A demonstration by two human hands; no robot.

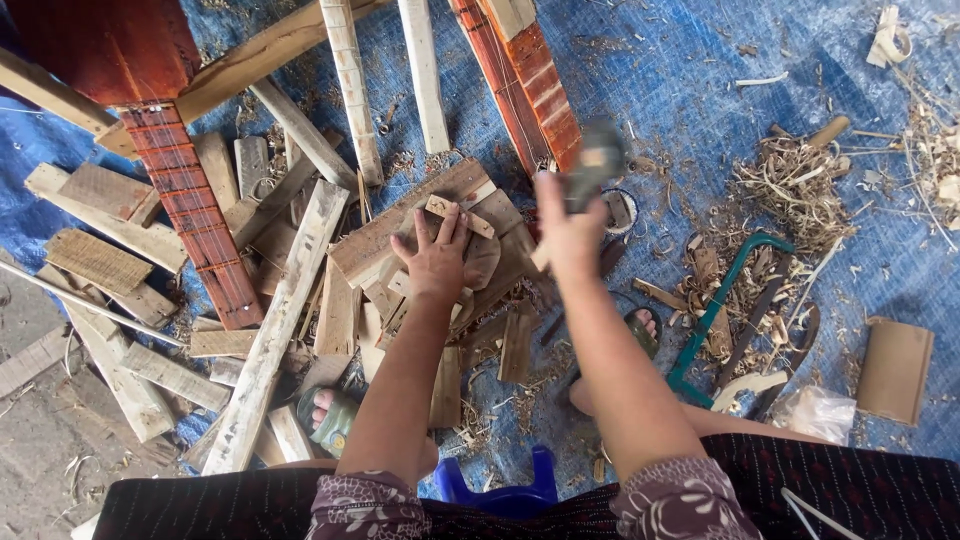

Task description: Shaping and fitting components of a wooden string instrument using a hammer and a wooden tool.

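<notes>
- Blue tarpaulin [690, 70] covers the ground; bare cloth lies open toward one and two o'clock, while offcuts crowd the nine o'clock side.
- Red-brown instrument neck [195, 215] with frets and strings, long axis running from eleven o'clock down toward six o'clock; a second red-brown neck [525, 75] lies at twelve o'clock, slanting from upper left to lower right.
- Long pale plank [280, 320], axis from one o'clock to seven o'clock, just beside the fretted neck.
- Flat board [400, 225] at centre, long axis rising toward two o'clock, resting on a heap of short offcuts.
- Green-framed saw [715, 315] at four o'clock of the heap, lying among curled wood shavings [795, 180] at two o'clock.
- Blue stool [500, 490] at six o'clock, between the person's knees.
- Left hand [437, 255], fingers spread wide and pressed flat on a small wood block [455, 212] that lies across the flat board, its long axis running roughly nine to three o'clock, tilted slightly down to the right.
- Right hand [568, 235] raised just to three o'clock of the block, fingers wrapped around the handle of a hammer-like tool [595, 160], blurred, head pointing toward twelve o'clock.
- Sandalled foot [330, 415] at seven o'clock; another foot [640, 330] at four o'clock, partly hidden by the right forearm.
</notes>
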